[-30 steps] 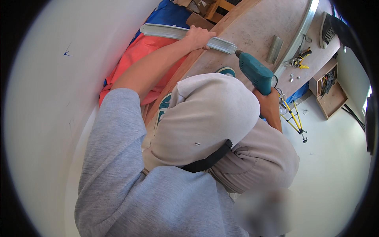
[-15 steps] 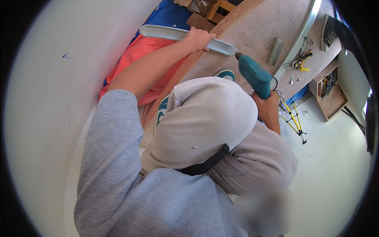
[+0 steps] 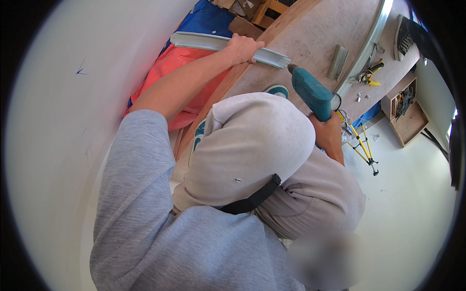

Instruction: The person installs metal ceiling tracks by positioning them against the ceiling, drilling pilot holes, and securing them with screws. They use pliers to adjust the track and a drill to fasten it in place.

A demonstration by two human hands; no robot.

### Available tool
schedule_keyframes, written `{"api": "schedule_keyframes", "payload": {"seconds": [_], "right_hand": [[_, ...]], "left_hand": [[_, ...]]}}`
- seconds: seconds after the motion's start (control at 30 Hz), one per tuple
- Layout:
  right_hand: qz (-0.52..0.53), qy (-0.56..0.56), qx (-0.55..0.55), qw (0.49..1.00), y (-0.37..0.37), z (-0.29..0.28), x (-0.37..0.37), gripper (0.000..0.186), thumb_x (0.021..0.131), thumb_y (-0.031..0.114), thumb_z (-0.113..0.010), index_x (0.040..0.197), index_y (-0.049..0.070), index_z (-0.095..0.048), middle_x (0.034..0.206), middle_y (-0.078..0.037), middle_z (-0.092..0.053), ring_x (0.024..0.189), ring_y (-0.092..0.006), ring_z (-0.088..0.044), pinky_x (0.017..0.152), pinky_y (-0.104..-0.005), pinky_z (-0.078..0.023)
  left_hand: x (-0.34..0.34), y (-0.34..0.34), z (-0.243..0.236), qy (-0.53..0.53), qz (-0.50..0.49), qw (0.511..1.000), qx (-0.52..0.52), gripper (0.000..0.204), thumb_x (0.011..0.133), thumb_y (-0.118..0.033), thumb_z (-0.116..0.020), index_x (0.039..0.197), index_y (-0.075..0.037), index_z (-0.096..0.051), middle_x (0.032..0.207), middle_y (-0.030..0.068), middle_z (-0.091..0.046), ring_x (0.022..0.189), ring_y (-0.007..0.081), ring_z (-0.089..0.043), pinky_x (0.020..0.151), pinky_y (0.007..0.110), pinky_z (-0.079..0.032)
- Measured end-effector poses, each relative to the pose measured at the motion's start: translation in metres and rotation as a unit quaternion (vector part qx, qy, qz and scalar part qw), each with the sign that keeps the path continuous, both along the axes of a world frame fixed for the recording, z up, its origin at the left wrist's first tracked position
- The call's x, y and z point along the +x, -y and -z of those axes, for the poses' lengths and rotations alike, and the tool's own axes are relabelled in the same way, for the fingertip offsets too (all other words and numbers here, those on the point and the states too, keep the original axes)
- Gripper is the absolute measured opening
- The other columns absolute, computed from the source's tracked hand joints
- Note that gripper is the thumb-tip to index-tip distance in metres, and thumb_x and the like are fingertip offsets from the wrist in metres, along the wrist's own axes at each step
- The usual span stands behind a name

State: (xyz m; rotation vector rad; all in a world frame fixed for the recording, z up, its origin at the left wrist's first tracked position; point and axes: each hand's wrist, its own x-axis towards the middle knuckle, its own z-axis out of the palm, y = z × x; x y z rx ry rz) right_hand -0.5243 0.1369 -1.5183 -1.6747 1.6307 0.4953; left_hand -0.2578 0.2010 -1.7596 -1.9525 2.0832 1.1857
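My left hand (image 3: 242, 47) grips a long silver metal channel (image 3: 200, 40) lying crosswise over the wooden edge (image 3: 282, 18) of a pale board (image 3: 318, 22). My right hand (image 3: 326, 130) holds a teal power drill (image 3: 312, 91) by its handle. The drill's chuck points at the channel's right end; whether its tip touches there I cannot tell. A short metal piece (image 3: 338, 62) lies beside the drill, near a longer bent-looking rail (image 3: 363, 54), yellow-handled pliers or snips (image 3: 372, 73) and a few small metal bits (image 3: 359, 97). My legs (image 3: 257, 136) are bent below the channel.
A red sheet (image 3: 158, 87) and blue sheet (image 3: 208, 19) lie between the white wall (image 3: 68, 121) and the board. Cardboard (image 3: 245, 26) sits behind. At right are a yellow tripod (image 3: 364, 148), an open wooden box (image 3: 408, 127) with tools, and a dark shoe (image 3: 403, 39).
My view and pose have shifted only slightly; my right hand and the drill sit a touch further left. Both hands keep their holds on the channel and drill.
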Motion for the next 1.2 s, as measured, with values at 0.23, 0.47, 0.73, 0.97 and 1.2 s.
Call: {"api": "schedule_keyframes", "payload": {"seconds": [0.23,0.47,0.73,0.97,1.2], "right_hand": [[-0.009,-0.001,0.001,1.000,-0.0009,0.0003,0.0004,0.033,0.081,0.022,-0.072,0.090,-0.010,-0.069,0.079,-0.024,-0.071,0.073,-0.0350,-0.070,0.072,-0.0428,-0.052],[-0.010,-0.001,-0.008,1.000,-0.0019,-0.0005,0.0007,0.035,0.080,0.022,-0.072,0.091,-0.011,-0.069,0.081,-0.025,-0.072,0.073,-0.0334,-0.071,0.073,-0.0426,-0.053],[-0.015,-0.006,-0.007,1.000,-0.0020,0.0008,0.0008,0.037,0.079,0.023,-0.073,0.092,-0.011,-0.070,0.081,-0.025,-0.072,0.074,-0.0363,-0.072,0.073,-0.0433,-0.053],[-0.027,-0.011,-0.017,0.999,-0.0022,-0.0002,0.0024,0.037,0.079,0.023,-0.074,0.092,-0.011,-0.071,0.081,-0.028,-0.072,0.077,-0.0403,-0.072,0.073,-0.0442,-0.053],[-0.032,-0.002,-0.011,0.999,-0.0018,0.0016,0.0018,0.033,0.079,0.021,-0.072,0.091,-0.009,-0.070,0.080,-0.026,-0.071,0.075,-0.0396,-0.072,0.073,-0.0444,-0.053]], "left_hand": [[0.0003,0.0006,-0.0034,0.003,0.005,1.000,0.002,0.058,0.079,-0.039,-0.083,0.126,-0.017,-0.058,0.090,0.0143,-0.075,0.089,0.0360,-0.075,0.073,0.052,-0.054],[0.0005,0.0011,-0.0027,-0.003,0.003,1.000,0.008,0.059,0.080,-0.039,-0.083,0.129,-0.018,-0.058,0.091,0.0139,-0.076,0.090,0.0356,-0.075,0.073,0.052,-0.054],[0.0008,0.0012,-0.0014,0.003,0.008,1.000,0.005,0.058,0.081,-0.039,-0.082,0.128,-0.017,-0.057,0.093,0.0140,-0.076,0.091,0.0352,-0.075,0.075,0.053,-0.054],[-0.0001,0.0022,-0.0027,0.003,0.005,1.000,0.023,0.060,0.079,-0.039,-0.083,0.129,-0.018,-0.057,0.094,0.0138,-0.075,0.091,0.0354,-0.075,0.075,0.053,-0.054],[0.0008,0.0021,0.0006,0.003,0.005,1.000,0.017,0.063,0.079,-0.039,-0.084,0.131,-0.018,-0.056,0.095,0.0146,-0.075,0.091,0.0354,-0.075,0.075,0.053,-0.055]]}}
